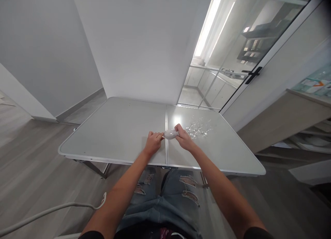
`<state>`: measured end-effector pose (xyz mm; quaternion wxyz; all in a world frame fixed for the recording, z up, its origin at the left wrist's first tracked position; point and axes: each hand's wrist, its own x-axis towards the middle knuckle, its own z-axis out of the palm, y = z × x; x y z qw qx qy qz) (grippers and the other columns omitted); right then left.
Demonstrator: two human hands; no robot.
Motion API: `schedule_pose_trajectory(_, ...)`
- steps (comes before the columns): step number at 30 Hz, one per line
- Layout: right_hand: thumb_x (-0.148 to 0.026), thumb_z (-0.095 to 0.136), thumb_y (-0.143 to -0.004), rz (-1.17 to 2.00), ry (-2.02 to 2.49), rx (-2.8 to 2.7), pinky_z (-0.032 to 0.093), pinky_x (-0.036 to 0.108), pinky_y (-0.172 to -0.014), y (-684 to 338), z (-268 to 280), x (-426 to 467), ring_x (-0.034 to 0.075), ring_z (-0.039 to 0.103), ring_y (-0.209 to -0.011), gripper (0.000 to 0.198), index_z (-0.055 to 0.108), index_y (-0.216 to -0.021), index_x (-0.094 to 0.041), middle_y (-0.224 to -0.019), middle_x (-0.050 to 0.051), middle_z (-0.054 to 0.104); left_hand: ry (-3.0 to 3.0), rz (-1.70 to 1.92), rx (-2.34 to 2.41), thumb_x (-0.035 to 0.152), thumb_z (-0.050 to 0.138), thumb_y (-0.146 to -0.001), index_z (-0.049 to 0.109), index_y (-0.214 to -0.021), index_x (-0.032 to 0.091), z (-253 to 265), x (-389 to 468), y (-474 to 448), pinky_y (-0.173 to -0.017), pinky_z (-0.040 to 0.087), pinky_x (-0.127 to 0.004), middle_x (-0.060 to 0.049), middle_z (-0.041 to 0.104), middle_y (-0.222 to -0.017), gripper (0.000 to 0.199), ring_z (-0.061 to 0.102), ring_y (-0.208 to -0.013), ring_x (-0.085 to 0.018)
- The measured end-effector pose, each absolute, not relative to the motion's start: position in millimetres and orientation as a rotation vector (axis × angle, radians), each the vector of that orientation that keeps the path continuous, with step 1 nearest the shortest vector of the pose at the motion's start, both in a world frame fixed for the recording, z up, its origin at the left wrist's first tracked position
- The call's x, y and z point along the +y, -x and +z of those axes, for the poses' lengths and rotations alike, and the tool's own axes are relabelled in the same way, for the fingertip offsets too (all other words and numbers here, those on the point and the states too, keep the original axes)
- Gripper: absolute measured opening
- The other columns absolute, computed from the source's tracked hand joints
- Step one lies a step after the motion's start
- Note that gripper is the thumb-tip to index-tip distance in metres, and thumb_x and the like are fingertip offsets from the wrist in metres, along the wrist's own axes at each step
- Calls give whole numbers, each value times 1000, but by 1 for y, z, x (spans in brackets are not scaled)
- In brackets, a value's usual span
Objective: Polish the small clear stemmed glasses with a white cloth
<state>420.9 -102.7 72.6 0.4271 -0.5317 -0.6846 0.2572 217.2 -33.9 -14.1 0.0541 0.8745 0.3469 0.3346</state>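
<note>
A whitish, see-through, rounded object [171, 133], shaped like a small bottle or bulb, lies sideways just over the seam of the table. My right hand [183, 139] is closed around its right end, thumb on top. At its narrow left end, the fingers of my left hand [154, 141] are pressed together; whether they grip the tip or some small piece there is too small to tell. Beyond my right hand, several small clear, shiny curved pieces [198, 128] lie loosely heaped on the table.
The pale folding table [116, 128] has a metal edge and a centre seam. Behind it stand a white wall [139, 52] and a glass door with a black handle [253, 75]. Wooden shelving [289, 118] is at the right. A white cable [51, 209] hangs at lower left.
</note>
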Motion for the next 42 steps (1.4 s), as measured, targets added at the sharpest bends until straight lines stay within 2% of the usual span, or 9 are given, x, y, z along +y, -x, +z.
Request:
schedule_pose_trajectory(4, -11, 50, -74, 551, 1219, -2128, 47, 37, -78, -443, 74, -109, 21, 54, -79, 23, 47, -93, -24, -89, 3, 59, -2688, 974, 976, 22, 47, -100, 66, -118, 23, -13, -36, -216, -80, 33, -38, -10, 74, -96, 26, 65, -87, -22)
schedule_pose_trajectory(9, -18, 61, -81, 589, 1013, -2312, 46, 50, -107, -465, 79, -109, 19, 63, -79, 9, 59, -83, -26, -72, -3, 63, -2734, 880, 879, 22, 50, -99, 67, -116, 24, -14, -35, -217, -83, 34, -39, -10, 74, -97, 24, 66, -87, -22)
schedule_pose_trajectory(16, -25, 69, -81, 707, 908, -2417, 46, 51, -110, -474, 92, -101, 17, 68, -90, 3, 66, -83, -26, -79, -2, 72, -2747, 897, 805, 21, 50, -99, 67, -116, 24, -16, -33, -217, -82, 33, -37, -9, 75, -97, 24, 66, -86, -21)
schedule_pose_trajectory(20, -18, 63, -77, 709, 994, -2339, 44, 54, -109, -461, 92, -107, 20, 69, -91, 40, 69, -115, -28, -85, -1, 74, -2737, 869, 853, 18, 46, -99, 66, -118, 23, -13, -34, -215, -82, 33, -38, -9, 75, -96, 28, 66, -86, -21)
schedule_pose_trajectory(24, -14, 56, -74, 895, 1224, -1985, 53, 43, -90, -443, 93, -117, 20, 65, -77, 77, 47, -149, -26, -84, -2, 71, -2725, 906, 854, 18, 46, -98, 67, -116, 23, -14, -33, -215, -82, 32, -38, -9, 75, -95, 27, 66, -86, -21)
schedule_pose_trajectory(30, -10, 58, -62, 1410, 1364, -1023, 58, 36, -73, -424, 106, -120, 17, 60, -79, 93, 41, -150, -32, -102, 2, 64, -2789, 984, 850, 18, 45, -100, 66, -112, 22, -16, -33, -216, -78, 31, -37, -7, 74, -88, 25, 65, -81, -19)
schedule_pose_trajectory(35, -11, 58, -60, 1386, 1466, -769, 57, 38, -69, -412, 106, -121, 19, 58, -79, 77, 46, -134, -29, -97, 2, 55, -2860, 1062, 828, 17, 44, -101, 65, -111, 19, -16, -33, -218, -75, 29, -37, -7, 73, -84, 24, 64, -77, -19)
schedule_pose_trajectory(39, -16, 54, -73, 969, 1461, -1329, 48, 30, -65, -416, 90, -124, 15, 45, -69, 30, 46, -100, -26, -79, -3, 44, -2812, 1119, 869, 15, 45, -99, 65, -112, 19, -17, -32, -217, -75, 29, -37, -7, 74, -86, 24, 63, -75, -18)
schedule_pose_trajectory(42, -17, 51, -83, 702, 1349, -1861, 48, 34, -72, -430, 83, -127, 17, 47, -73, 16, 38, -88, -26, -80, -2, 46, -2771, 1141, 890, 14, 45, -98, 65, -114, 19, -16, -33, -215, -76, 30, -37, -7, 74, -88, 26, 64, -78, -19)
